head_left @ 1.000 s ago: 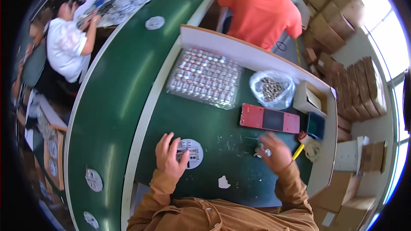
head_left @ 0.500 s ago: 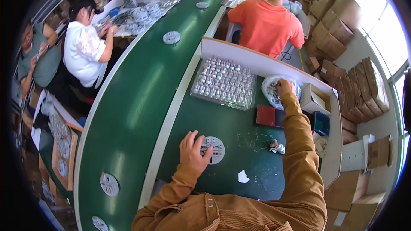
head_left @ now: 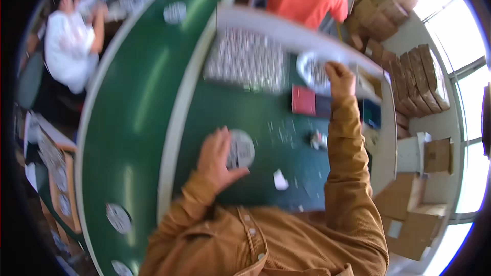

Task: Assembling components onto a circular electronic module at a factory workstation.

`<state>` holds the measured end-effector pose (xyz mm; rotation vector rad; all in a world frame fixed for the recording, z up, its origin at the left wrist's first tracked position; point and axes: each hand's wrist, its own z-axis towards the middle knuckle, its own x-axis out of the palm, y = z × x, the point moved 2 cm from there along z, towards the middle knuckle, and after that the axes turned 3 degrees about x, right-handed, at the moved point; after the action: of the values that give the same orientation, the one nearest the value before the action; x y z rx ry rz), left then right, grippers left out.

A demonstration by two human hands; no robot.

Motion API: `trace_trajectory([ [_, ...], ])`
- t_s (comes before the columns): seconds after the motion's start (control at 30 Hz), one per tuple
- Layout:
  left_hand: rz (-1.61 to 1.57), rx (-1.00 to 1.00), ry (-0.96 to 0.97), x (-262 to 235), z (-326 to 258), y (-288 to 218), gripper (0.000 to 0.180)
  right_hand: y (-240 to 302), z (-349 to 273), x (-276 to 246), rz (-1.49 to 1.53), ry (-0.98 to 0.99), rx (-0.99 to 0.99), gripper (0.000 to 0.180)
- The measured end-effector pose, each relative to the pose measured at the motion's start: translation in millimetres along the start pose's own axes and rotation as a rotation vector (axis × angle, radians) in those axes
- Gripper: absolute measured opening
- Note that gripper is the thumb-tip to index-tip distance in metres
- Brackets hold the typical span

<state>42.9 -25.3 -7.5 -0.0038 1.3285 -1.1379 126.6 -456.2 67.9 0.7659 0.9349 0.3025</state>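
A round pale disc [head_left: 241, 149] with small dark parts on its face lies on the green worktop. My left hand [head_left: 215, 156] is beside its left edge, fingers stretched out and thumb spread below the disc. At the back right, my right hand [head_left: 340, 77] is over the right rim of a clear plastic bag [head_left: 306, 71] full of small metal parts. Its thumb and fingertips are pinched together; whatever they hold is too small and blurred to make out. Left of the bag stands a clear tray [head_left: 245, 61] with rows of small silvery pieces.
A red and dark block [head_left: 303, 100] sits before the bag. Nearer are a small whitish bundle [head_left: 318, 140] and a white scrap [head_left: 280, 180]. A white partition [head_left: 286, 29] bounds the worktop. Along the left runs a green conveyor [head_left: 138, 122] carrying discs; people work beyond it.
The whole view has shifted and blurred. My right hand has drawn from inside the bag to its right rim. My left thumb has moved off the disc's face.
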Motion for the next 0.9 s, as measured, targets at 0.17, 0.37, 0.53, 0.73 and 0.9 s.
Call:
trace_trajectory([
  [0.17,-0.015,-0.050,-0.007,14.8,-14.9,-15.3,0.105,76.8,-205.7,15.6,0.365,0.332,0.348,0.021],
  [0.37,-0.016,-0.058,-0.030,23.0,-15.8,-20.8,0.099,103.4,-249.6,69.2,0.203,0.394,-0.301,0.015],
  [0.53,-0.045,-0.059,-0.018,24.5,-19.4,-21.4,0.102,116.5,-251.1,76.1,0.011,0.467,-0.442,0.013],
  [0.73,-0.086,-0.034,-0.007,16.9,-15.4,-21.6,0.102,114.3,-246.5,76.5,0.029,0.665,-0.252,0.015],
  [0.9,-0.032,-0.034,0.005,13.3,-11.6,-14.1,0.098,121.4,-156.8,76.3,-0.013,0.810,-0.238,0.027],
])
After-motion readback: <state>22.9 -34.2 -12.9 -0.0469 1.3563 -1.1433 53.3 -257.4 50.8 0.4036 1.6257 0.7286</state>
